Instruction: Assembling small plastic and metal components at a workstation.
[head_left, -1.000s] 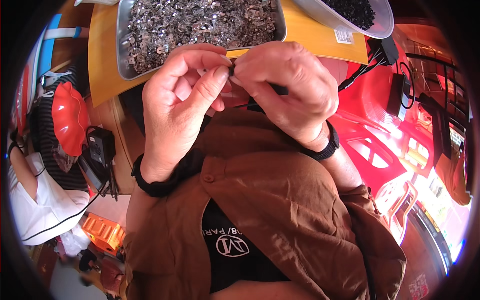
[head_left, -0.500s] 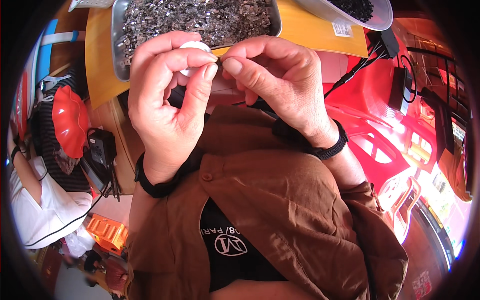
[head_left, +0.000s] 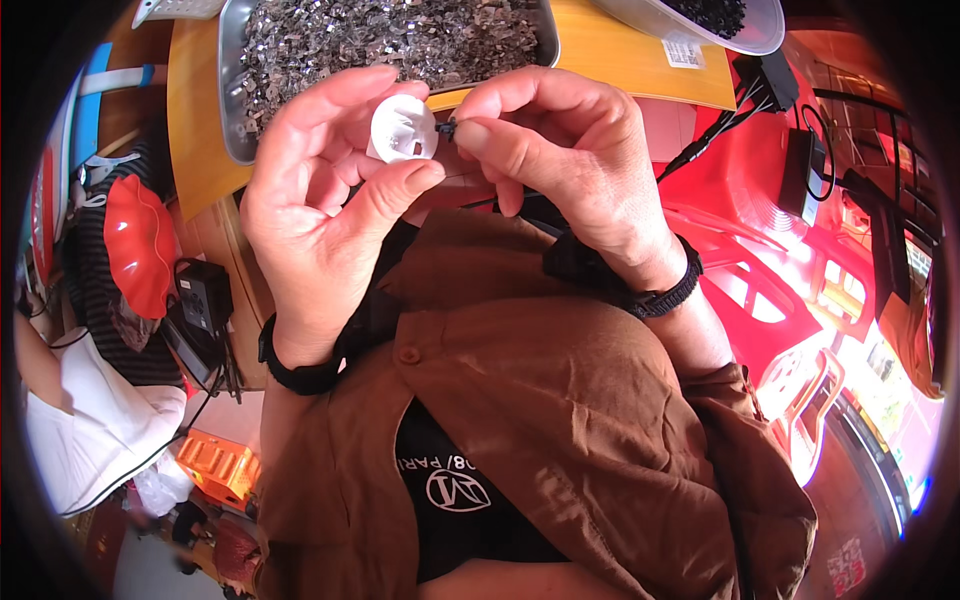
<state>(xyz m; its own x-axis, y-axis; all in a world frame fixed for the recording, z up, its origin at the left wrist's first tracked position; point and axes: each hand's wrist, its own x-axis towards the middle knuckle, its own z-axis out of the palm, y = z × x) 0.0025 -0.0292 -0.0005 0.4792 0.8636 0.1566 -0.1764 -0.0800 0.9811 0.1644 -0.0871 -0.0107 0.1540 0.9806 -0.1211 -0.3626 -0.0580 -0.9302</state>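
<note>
My left hand holds a round white plastic housing between its fingers and thumb. The hollow inside of the housing, with ribs and a small slot, faces up toward me. In my right hand, a small black plastic piece is pinched between thumb and forefinger. It sits right at the housing's right rim; whether they touch I cannot tell. Behind both hands stands a metal tray filled with small shiny metal pieces.
A translucent tub of small black parts stands at the back right. The tray rests on a yellow board. Cables and a red plastic stool are to the right. On the left are a red wavy-edged dish and a black power adapter.
My left hand has turned the white housing so its hollow inside shows, and its thumb has dropped lower. The black piece in my right hand now shows beside the rim.
</note>
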